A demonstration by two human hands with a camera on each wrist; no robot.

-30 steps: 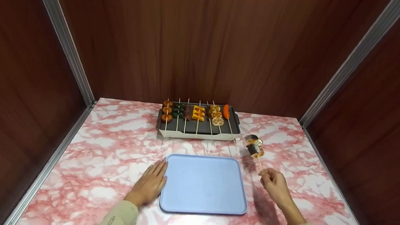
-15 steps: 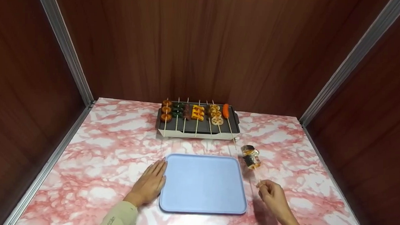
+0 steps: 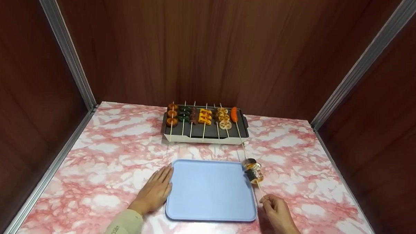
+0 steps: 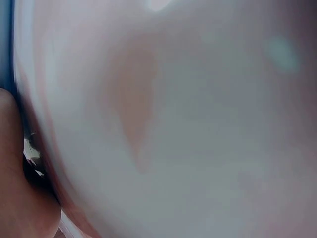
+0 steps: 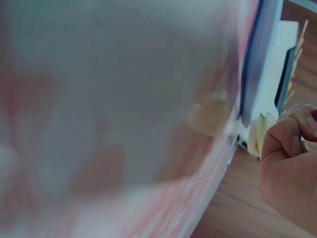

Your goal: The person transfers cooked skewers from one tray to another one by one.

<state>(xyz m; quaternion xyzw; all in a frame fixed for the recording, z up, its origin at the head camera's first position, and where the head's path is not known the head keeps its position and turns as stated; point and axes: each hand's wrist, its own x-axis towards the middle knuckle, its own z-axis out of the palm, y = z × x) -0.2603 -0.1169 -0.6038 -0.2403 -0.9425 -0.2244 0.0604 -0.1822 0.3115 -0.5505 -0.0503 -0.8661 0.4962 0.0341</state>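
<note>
My right hand [image 3: 275, 213] pinches the lower end of a wooden skewer threaded with dark-skinned, silvery fish-like chunks [image 3: 254, 171]. Those chunks overlap the upper right corner of a light blue tray [image 3: 210, 191] in the head view. Curled fingers of the right hand [image 5: 292, 148] show in the right wrist view, with a pale bit of the skewered food beyond them. My left hand [image 3: 155, 189] lies flat beside the tray, straight fingertips at its left edge. The left wrist view shows only part of that hand [image 4: 25, 183] and the blurred tabletop.
Behind the tray stands a dark grill [image 3: 211, 131] with a pale base, bearing several skewers, among them lotus root slices [image 3: 225, 125] and a red sausage [image 3: 234, 115], whose stick juts over the front. Brown wood-grain panels [image 3: 203, 47] enclose the pink marbled table [image 3: 116, 155].
My right hand has moved down and left, bringing the skewer from beside the grill's right front to the tray's upper right corner. The left hand stays at the tray's left edge.
</note>
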